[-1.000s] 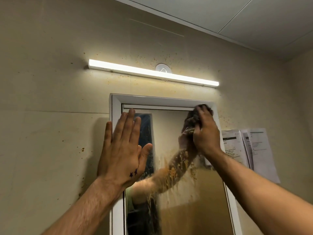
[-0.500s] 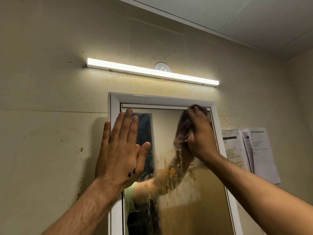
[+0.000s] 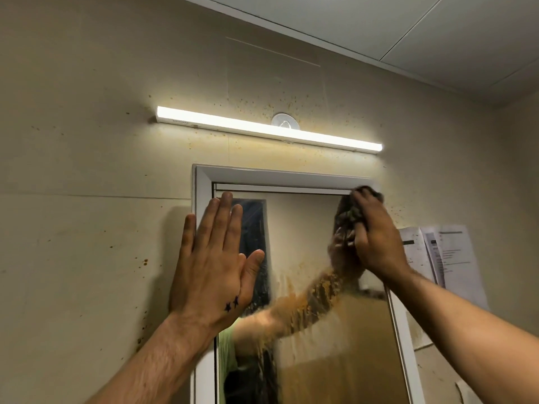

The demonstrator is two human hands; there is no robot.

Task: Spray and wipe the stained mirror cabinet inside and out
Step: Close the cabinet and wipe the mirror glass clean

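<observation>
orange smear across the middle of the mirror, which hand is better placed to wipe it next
Right. The right hand already grips the cloth against the mirror, just above the smear. The left hand is flat and empty, bracing the frame.

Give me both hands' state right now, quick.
Left hand: open, flat against the mirror and its frame, holding nothing.
Right hand: closed on a cloth, pressed to the mirror's top right corner.
</observation>
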